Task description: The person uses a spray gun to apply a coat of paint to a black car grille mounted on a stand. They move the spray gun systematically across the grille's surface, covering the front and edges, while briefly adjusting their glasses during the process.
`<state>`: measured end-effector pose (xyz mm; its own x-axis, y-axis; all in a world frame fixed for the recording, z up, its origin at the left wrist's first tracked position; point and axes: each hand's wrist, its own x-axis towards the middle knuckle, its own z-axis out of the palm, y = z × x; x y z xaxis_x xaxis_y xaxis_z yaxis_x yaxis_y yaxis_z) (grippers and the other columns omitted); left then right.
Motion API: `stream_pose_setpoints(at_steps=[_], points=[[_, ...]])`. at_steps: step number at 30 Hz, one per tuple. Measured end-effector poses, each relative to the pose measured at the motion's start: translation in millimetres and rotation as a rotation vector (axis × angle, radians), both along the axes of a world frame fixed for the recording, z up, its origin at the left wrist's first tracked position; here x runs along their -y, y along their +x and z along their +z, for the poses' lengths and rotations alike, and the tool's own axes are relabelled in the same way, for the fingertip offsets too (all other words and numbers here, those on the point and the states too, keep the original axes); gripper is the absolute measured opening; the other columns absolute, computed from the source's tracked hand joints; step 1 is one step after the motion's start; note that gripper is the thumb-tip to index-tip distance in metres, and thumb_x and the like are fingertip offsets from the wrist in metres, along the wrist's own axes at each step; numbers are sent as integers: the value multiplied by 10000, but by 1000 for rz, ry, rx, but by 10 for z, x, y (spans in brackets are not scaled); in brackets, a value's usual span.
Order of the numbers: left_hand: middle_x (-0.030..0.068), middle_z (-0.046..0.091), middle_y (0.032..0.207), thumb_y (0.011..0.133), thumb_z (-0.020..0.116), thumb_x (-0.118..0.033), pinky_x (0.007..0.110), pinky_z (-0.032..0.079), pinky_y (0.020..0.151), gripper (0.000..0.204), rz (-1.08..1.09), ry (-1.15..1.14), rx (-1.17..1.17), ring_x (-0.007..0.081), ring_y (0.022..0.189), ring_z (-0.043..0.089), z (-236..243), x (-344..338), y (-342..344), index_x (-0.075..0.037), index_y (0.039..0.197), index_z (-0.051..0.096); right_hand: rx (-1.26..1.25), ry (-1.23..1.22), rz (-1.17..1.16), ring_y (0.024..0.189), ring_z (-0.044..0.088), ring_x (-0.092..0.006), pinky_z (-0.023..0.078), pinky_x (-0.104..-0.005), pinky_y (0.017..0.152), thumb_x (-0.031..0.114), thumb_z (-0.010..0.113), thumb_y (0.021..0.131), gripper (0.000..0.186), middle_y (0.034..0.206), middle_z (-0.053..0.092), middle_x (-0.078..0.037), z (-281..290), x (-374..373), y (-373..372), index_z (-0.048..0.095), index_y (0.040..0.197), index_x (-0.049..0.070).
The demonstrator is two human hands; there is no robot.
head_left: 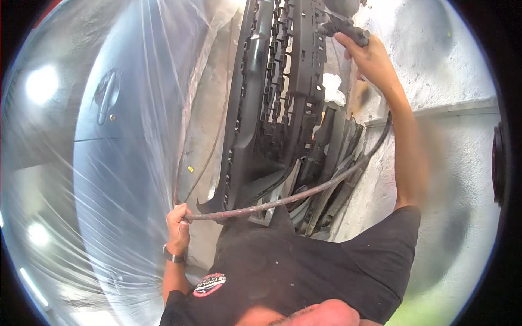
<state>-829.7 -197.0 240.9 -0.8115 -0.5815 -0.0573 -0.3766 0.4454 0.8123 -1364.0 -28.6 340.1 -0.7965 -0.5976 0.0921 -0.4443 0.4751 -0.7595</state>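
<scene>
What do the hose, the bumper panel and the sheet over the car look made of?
Hose: seemingly rubber, dull and paint-stained, sagging in a curve. Bumper panel: apparently moulded plastic, matt dark grey, with grille openings. Sheet: thin clear plastic film, glossy and creased.

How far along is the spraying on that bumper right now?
Done: the car beside it is wrapped in plastic sheeting, and the bumper grille stands upright and looks evenly dark. In hand: the right hand aims the spray gun at its top while the left hand holds the hose clear. How much remains uncoated cannot be told.
</scene>
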Motion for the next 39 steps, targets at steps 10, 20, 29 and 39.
stream_pose_setpoints(at_steps=[10, 20, 29, 39], points=[[64, 374, 610, 912, 392, -760, 373, 306, 646, 762, -136, 28, 0, 246, 580, 395, 32, -47, 0, -47, 646, 434, 574, 232, 188, 450, 489, -64, 405, -217, 386, 310, 698, 947, 366, 716, 603, -4, 2, -1002, 1051, 633, 1165, 22], [72, 424, 627, 901, 445, -740, 375, 324, 641, 733, -211, -3, -41, 261, 590, 448, 98, -132, -268, -47, 666, 471, 363, 283, 79, 428, 475, -74, 402, -243, 378, 391, 670, 961, 408, 722, 602, -21, 19, -726, 340, 636, 1184, 51], [83, 480, 657, 903, 440, -753, 394, 357, 624, 737, -165, -27, -38, 285, 608, 483, 321, -70, -739, -42, 713, 472, 81, -27, -98, 403, 496, -110, 382, -274, 355, 524, 702, 897, 504, 725, 608, -46, -111, 232, -1417, 655, 947, 24], [95, 466, 668, 920, 423, -737, 391, 354, 631, 738, -174, -13, 17, 291, 620, 468, 466, -115, -816, -27, 728, 482, 48, -45, -157, 435, 505, -114, 415, -288, 400, 477, 716, 906, 458, 677, 592, -26, -528, -144, -1442, 662, 912, 22]])
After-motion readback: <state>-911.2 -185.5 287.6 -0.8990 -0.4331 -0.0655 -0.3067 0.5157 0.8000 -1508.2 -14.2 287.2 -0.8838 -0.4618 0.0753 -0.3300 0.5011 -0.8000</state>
